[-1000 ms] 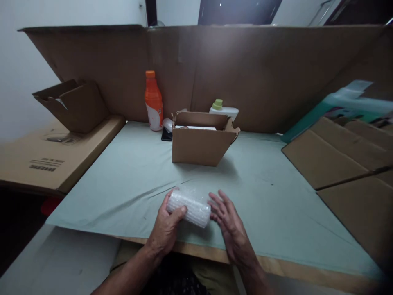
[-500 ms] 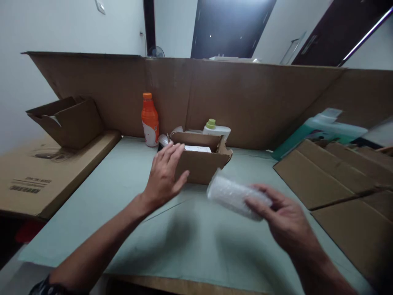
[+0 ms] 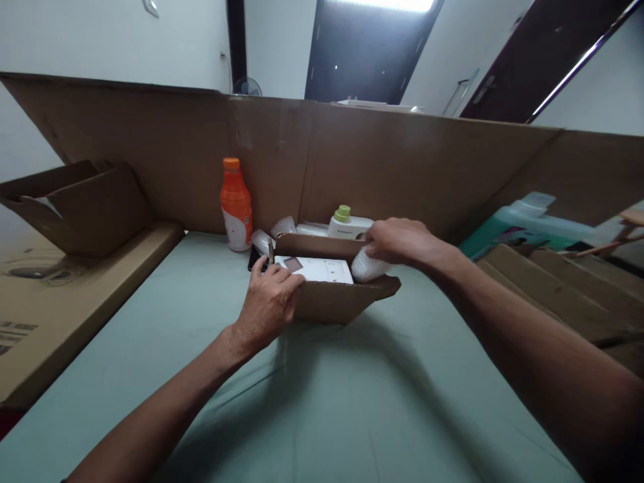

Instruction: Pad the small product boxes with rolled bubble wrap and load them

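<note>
A small open cardboard box (image 3: 329,303) stands on the green-covered table (image 3: 322,402), with a flat white item (image 3: 319,269) inside it. My left hand (image 3: 267,306) grips the box's near left corner, fingers curled over the rim. My right hand (image 3: 400,241) is closed on a bubble-wrapped roll (image 3: 367,267) and holds it over the right side of the box, its lower end inside the opening.
An orange bottle (image 3: 235,204) and a white bottle with a green cap (image 3: 348,225) stand behind the box against a tall cardboard wall (image 3: 352,168). Folded cardboard (image 3: 548,295) lies at the right, an open carton (image 3: 75,201) at the left.
My right hand carried the bubble-wrapped roll from the table's near edge to the box. My left hand let go of the roll and took hold of the box's corner.
</note>
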Demonstrator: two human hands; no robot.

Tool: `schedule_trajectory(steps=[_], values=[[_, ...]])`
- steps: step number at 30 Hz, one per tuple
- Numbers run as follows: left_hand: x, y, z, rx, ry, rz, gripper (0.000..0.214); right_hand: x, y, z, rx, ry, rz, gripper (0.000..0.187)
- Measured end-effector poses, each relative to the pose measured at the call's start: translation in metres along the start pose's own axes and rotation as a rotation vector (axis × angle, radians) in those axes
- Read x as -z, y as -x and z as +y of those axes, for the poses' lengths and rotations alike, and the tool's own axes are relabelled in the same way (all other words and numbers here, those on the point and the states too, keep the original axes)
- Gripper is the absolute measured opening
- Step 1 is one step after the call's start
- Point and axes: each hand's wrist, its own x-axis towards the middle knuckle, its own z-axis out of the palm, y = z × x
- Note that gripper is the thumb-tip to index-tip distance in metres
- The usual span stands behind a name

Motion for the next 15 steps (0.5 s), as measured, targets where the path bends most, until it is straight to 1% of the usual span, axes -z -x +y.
schedule_trajectory(steps=[2,4,7,10,12,15], values=[[-0.001,-0.002,-0.002,0.002,0.014,0.001,0.019,-0.004,-0.008,-0.015,0.063,0.013,-0.07,0.019],[-0.002,-0.003,-0.004,0.0,0.021,-0.001,0.02,-0.012,-0.014,-0.021,0.113,-0.017,-0.147,0.015],[-0.003,-0.004,-0.005,-0.002,0.025,-0.015,0.019,-0.023,-0.016,-0.012,0.188,-0.073,-0.24,0.013],[-0.005,-0.006,-0.006,0.01,0.03,-0.015,0.018,-0.027,-0.014,0.003,0.289,-0.145,-0.281,0.017],[-0.006,-0.008,-0.006,0.026,0.03,-0.009,0.018,-0.028,-0.01,0.007,0.302,-0.155,-0.3,0.016],[-0.007,-0.009,-0.007,0.034,0.024,-0.013,0.02,-0.03,-0.006,0.001,0.28,-0.129,-0.328,0.009]])
